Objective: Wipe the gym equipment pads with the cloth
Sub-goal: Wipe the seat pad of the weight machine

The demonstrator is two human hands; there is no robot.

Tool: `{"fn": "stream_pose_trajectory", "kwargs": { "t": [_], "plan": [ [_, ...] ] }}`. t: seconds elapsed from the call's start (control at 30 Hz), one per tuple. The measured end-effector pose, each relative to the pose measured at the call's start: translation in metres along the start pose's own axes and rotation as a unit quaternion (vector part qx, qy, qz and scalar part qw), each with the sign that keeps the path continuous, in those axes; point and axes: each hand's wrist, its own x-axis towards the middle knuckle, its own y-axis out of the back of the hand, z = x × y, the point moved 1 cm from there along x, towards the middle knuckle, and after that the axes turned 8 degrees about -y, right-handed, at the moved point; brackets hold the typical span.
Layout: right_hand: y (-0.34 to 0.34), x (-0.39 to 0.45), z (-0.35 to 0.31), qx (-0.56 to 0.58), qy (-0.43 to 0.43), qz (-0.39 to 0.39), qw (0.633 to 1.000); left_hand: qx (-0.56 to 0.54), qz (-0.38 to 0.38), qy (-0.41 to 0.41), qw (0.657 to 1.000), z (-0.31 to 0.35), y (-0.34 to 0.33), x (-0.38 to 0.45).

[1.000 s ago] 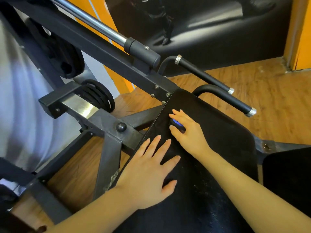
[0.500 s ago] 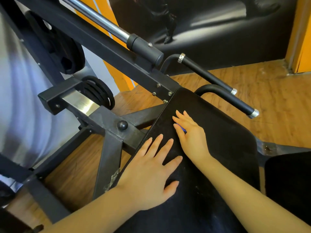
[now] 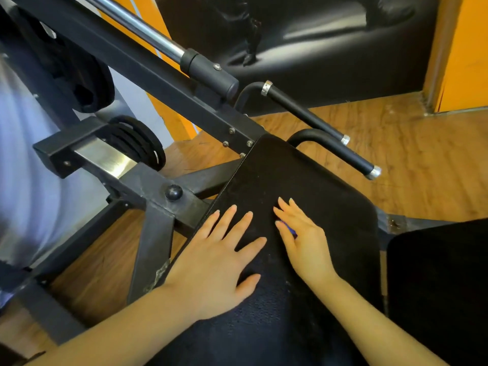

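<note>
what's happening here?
A person is wiping a black pad on a gym machine. The left hand rests flat on the pad, fingers spread. The right hand presses something blue, probably the cloth, mostly hidden under its fingers. A second pad sits to the right, untouched.

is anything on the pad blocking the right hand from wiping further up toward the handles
Nothing visible does. The right hand presses a blue cloth flat on the black pad, and the pad ahead is bare. The left hand rests beside it.
</note>
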Motion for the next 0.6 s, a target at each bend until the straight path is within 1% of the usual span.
{"fn": "stream_pose_trajectory", "kwargs": {
  "t": [0.07,0.13,0.17,0.23,0.43,0.5,0.6],
  "plan": [
    [-0.013,0.047,-0.011,-0.002,-0.012,0.025,1.0,-0.002,0.005,0.001,1.0,0.0,-0.001,0.0],
    [-0.02,0.089,-0.019,0.004,-0.051,0.045,0.998,-0.005,0.005,0.0,1.0,-0.001,0.001,0.001],
    [-0.02,0.099,-0.021,0.003,-0.066,0.051,0.997,-0.008,0.005,-0.002,1.0,-0.001,0.002,0.001],
    [-0.018,0.095,-0.022,0.0,-0.07,0.044,0.997,-0.003,0.006,-0.001,1.0,-0.002,0.003,0.001],
    [-0.008,0.008,-0.024,0.01,0.02,0.001,1.0,-0.003,0.0,-0.002,1.0,0.0,0.001,0.0],
    [-0.015,0.021,-0.031,0.004,0.037,0.005,0.999,-0.003,0.003,-0.002,1.0,0.002,0.002,0.0],
    [-0.032,0.08,-0.052,0.011,0.041,0.013,0.999,-0.005,0.005,0.002,1.0,0.001,0.002,0.001]
  ]
}}
